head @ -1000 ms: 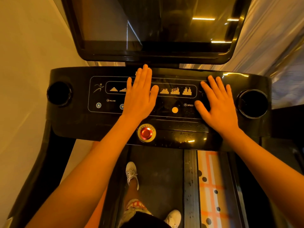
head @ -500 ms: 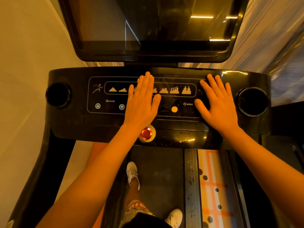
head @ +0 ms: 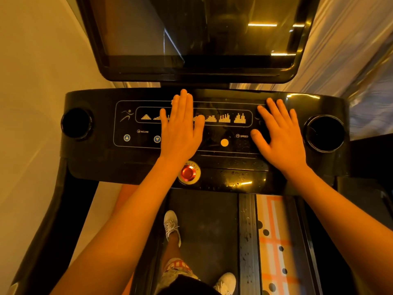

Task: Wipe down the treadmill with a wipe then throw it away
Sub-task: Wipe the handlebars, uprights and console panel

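Observation:
The black treadmill console [head: 100, 160] spans the view below a dark screen [head: 197, 33]. My left hand [head: 180, 130] lies flat, fingers straight, on the middle of the control panel over the row of yellow program icons. A small pale scrap [head: 172, 101] peeks out beside its fingertips; it may be the wipe, the rest is hidden under the palm. My right hand [head: 280, 137] rests flat with spread fingers on the panel's right end, next to the right cup holder [head: 324, 133]. Water droplets [head: 238, 175] sit on the console's lower edge.
A red emergency button [head: 188, 173] sits just right of my left wrist. A left cup holder [head: 77, 122] is at the far side. Below are the treadmill belt [head: 206, 226], my shoes [head: 171, 226], and an orange-patterned surface [head: 276, 241] at the right.
My left hand slid a little toward me and rightward over the panel, then back up slightly, its wrist now beside the red button. My right hand stayed put.

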`<act>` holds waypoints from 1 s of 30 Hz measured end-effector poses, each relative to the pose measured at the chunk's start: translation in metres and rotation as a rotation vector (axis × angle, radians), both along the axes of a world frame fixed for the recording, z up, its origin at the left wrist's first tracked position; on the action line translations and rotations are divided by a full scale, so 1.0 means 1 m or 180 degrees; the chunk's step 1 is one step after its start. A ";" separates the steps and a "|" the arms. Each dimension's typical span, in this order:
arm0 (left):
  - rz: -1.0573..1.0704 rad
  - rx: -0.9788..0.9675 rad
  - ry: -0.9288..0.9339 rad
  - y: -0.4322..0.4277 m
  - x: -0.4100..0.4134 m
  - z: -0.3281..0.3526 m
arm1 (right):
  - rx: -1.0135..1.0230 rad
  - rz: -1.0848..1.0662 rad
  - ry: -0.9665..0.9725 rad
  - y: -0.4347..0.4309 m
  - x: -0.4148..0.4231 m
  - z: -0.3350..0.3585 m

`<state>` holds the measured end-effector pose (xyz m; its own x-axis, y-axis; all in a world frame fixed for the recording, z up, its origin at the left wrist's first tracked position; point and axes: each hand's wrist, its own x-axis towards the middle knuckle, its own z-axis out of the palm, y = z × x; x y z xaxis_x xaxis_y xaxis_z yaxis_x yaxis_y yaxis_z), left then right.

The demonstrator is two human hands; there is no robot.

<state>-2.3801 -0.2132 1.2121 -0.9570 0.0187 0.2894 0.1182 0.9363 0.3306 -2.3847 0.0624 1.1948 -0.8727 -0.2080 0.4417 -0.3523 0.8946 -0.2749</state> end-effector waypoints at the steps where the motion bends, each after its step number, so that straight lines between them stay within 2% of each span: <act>1: -0.0049 -0.0047 0.0002 0.005 -0.001 0.001 | -0.0005 0.0007 -0.0003 0.000 0.000 0.000; 4: -0.0179 -0.0185 0.0043 -0.004 -0.003 0.000 | 0.0009 0.0010 0.0003 0.000 0.000 0.001; 10: -0.0004 -0.0109 0.0005 -0.016 -0.005 0.000 | 0.0000 0.0000 -0.0005 -0.001 0.001 0.001; 13: -0.0234 -0.0250 -0.0015 -0.027 0.013 -0.009 | 0.0013 0.0006 0.0004 0.000 0.000 0.001; 16: -0.0192 -0.0356 -0.0028 -0.041 0.029 -0.021 | -0.0034 -0.0007 -0.0003 0.000 0.000 0.001; 22: -0.0130 -0.0329 -0.0033 -0.028 0.009 -0.007 | -0.0016 0.0014 -0.0016 0.000 0.000 -0.001; 26: -0.0315 -0.0610 -0.0018 -0.042 0.039 -0.026 | -0.0042 0.0020 -0.0007 0.001 -0.001 0.000; 30: -0.0378 -0.0670 -0.0068 -0.048 0.034 -0.025 | -0.0060 0.0012 -0.0019 0.001 0.000 0.000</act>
<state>-2.3458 -0.2616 1.1871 -0.9504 0.1891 0.2468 0.2266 0.9648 0.1334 -2.3848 0.0630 1.1952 -0.8745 -0.2030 0.4404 -0.3541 0.8878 -0.2938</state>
